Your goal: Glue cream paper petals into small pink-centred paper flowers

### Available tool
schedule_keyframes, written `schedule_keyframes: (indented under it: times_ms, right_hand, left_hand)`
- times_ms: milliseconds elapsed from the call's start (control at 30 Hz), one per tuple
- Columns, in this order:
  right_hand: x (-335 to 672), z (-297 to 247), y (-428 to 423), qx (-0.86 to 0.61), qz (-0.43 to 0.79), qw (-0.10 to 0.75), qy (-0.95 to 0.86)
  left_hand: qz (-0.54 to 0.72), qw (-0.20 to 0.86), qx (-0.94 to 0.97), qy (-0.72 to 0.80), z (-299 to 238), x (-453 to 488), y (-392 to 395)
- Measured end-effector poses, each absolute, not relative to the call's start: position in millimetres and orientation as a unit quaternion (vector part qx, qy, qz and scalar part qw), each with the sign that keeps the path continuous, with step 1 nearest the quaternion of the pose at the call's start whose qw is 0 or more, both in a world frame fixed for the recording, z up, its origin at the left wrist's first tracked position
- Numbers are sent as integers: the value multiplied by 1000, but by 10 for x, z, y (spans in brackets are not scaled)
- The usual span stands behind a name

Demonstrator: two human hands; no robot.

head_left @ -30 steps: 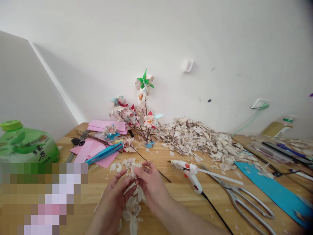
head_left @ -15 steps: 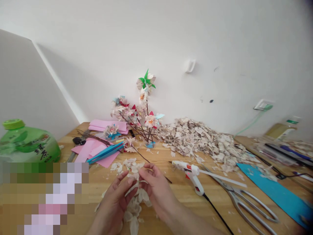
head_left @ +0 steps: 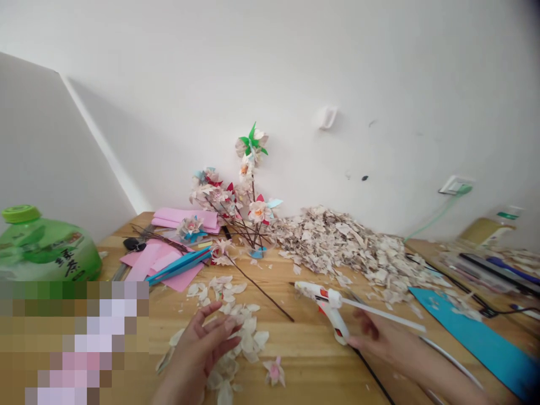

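My left hand (head_left: 206,342) is over the scattered pale dried petals (head_left: 247,334), with its fingers curled and its thumb tip close against a fingertip. A thin petal seems to be pinched there, but it blends with the petals behind it. My right hand (head_left: 375,337), a little blurred, is at the handle of the white hot glue gun (head_left: 337,320), its thumb by the lower end and its fingers apart. The gun lies on the table with a glue stick (head_left: 383,315) sticking out of its back. A small flower with a pink centre (head_left: 275,371) rests between my hands.
Handmade flowers on twigs (head_left: 253,208) stand at the back, beside a heap of dried petals (head_left: 337,242). One flower's twig (head_left: 261,287) lies across the middle. Pink paper (head_left: 185,275), blue scissors (head_left: 181,264), a blue sheet (head_left: 468,337) and a green bottle (head_left: 50,247) surround the work area.
My right hand has left my left hand and moved right to the glue gun, covering part of the metal scissors. The small pink-centred flower now shows on the table. My left hand has barely moved.
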State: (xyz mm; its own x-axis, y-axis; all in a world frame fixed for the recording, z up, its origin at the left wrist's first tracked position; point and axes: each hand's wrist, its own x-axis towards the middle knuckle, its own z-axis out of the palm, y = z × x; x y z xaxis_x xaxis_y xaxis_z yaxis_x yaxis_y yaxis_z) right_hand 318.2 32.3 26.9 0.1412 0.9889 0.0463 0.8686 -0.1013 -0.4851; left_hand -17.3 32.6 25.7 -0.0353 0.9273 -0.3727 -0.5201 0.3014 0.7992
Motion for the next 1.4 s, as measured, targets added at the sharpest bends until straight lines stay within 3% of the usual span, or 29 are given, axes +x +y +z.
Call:
schedule_keyframes:
  times_ms: [133, 367, 500, 667, 867, 1400]
  right_hand:
    - [2909, 191, 529, -666, 244, 230, -667]
    - [2657, 103, 572, -670, 262, 316, -618]
    - [2528, 158, 316, -597, 320, 389, -624]
    - [2313, 202, 14, -525, 357, 338, -694]
    - [2290, 157, -40, -547, 367, 277, -700]
    - [2214, 194, -33, -545, 340, 304, -703]
  left_hand:
    - [531, 650, 252, 482, 272, -191, 349]
    - [528, 649, 262, 481, 282, -166, 316]
    - [527, 670, 251, 458, 210, -148, 303]
    - [512, 680, 252, 460, 133, -154, 325]
    - [506, 690, 260, 447, 146, -144, 298]
    - [507, 692, 240, 454, 197, -107, 278]
